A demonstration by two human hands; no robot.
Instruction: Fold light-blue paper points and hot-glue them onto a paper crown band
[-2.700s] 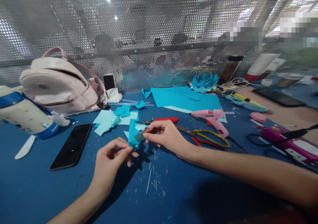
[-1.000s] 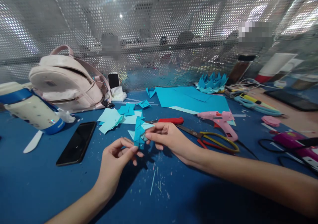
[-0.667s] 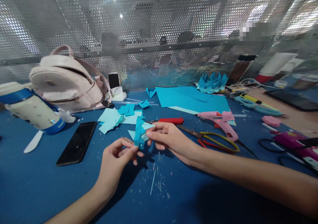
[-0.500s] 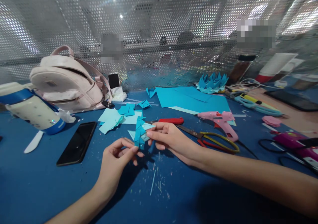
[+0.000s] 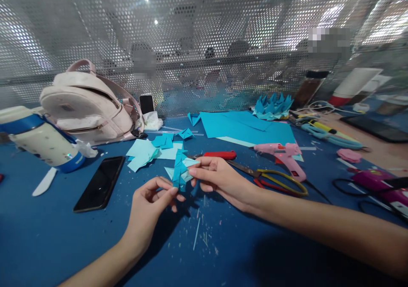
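Observation:
A small folded blue paper piece [image 5: 179, 170] stands upright between both my hands above the blue table [image 5: 47, 236]. Thumb and fingertips of my left hand [image 5: 149, 204] pinch its lower end. From the right, my right hand [image 5: 216, 176] pinches its side with thumb and forefinger. Loose light-blue paper scraps [image 5: 143, 150] lie just behind the piece.
A black phone [image 5: 99, 183] lies left of my hands, with a white and blue bottle [image 5: 41, 142] and a pink backpack [image 5: 86, 104] behind. To the right are scissors [image 5: 270, 181], a red-handled knife [image 5: 219, 154], a pink glue gun [image 5: 283, 153], blue paper sheets [image 5: 245, 128] and a folded paper flower [image 5: 272, 105].
Since the earliest frame the folded piece has been turned upright between my fingers. Over the last second both hands have hardly moved.

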